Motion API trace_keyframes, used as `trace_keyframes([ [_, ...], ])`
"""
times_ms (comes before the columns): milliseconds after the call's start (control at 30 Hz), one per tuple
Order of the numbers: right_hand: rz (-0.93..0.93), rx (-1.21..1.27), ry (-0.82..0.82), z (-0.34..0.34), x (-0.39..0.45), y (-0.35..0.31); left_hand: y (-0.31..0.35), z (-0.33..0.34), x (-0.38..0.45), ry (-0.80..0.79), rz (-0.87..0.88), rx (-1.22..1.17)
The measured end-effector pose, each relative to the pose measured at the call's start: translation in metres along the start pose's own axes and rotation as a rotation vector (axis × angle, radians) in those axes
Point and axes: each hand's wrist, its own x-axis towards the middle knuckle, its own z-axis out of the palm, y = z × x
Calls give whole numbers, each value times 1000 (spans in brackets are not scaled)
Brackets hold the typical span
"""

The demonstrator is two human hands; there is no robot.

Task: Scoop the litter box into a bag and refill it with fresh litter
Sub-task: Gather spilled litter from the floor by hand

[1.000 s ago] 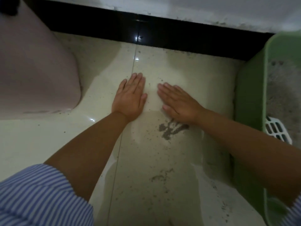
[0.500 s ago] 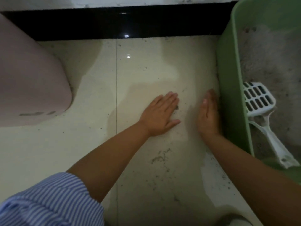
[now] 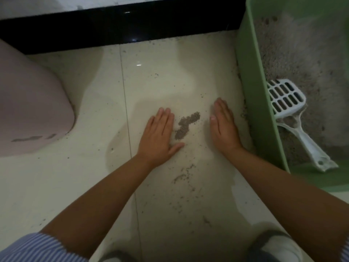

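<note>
Head view, looking down at the floor. Counted: two hands, one litter box, one scoop, one gathered pile of spilled litter, one pink container.

Left hand [image 3: 158, 136] lay flat on the tile, fingers straight and together, thumb spread toward the pile; it held nothing. Right hand [image 3: 223, 127] stood more on its edge, fingers straight and close together, also holding nothing. Grey litter pile [image 3: 186, 124] sat between the two sets of fingers, just beside the left fingers and a little apart from the right ones. A thinner trail of loose grains [image 3: 184, 175] lay behind the hands, toward the wrists.

Green litter box [image 3: 254, 103] stood just beyond the right hand's outer edge, its wall near the little-finger side. Pale litter [image 3: 294, 53] filled the box. White slotted scoop [image 3: 289, 108] rested inside, head against the near wall, handle lying on the litter.

Surface: glossy cream floor tiles [image 3: 90, 176] with one grout line running past the left fingers' outer side; scattered grains across them. Black skirting [image 3: 120, 29] ran along the wall ahead of the fingertips.

Pink container [image 3: 30, 103] was cut off at the left edge, well apart from the left fingers. Box cut off at top and right. Striped sleeve [image 3: 37, 248] and a light shoe [image 3: 279, 246] showed only partly at the bottom edge. Dim light; marking on the pink container unreadable.
</note>
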Motion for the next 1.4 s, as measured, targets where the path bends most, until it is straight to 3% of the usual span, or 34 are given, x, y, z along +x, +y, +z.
trace_keyframes([
  [233,2,-347,11,0,-6,16,18,-8,36,-147,-18,95],
  [400,-4,-374,40,2,-5,17,24,-18,62,-158,100,122],
  [467,-11,-377,50,3,-3,17,23,-15,69,-78,167,109],
  [600,-21,-396,74,4,-1,18,12,0,70,340,356,48],
  [733,-13,-386,52,3,-2,18,-2,12,66,431,629,105],
  [933,-22,-390,94,6,-1,22,8,18,74,611,582,130],
  [1233,-27,-427,147,7,1,17,8,14,69,648,657,136],
  [1400,-16,-393,103,6,1,18,10,15,68,564,634,151],
])
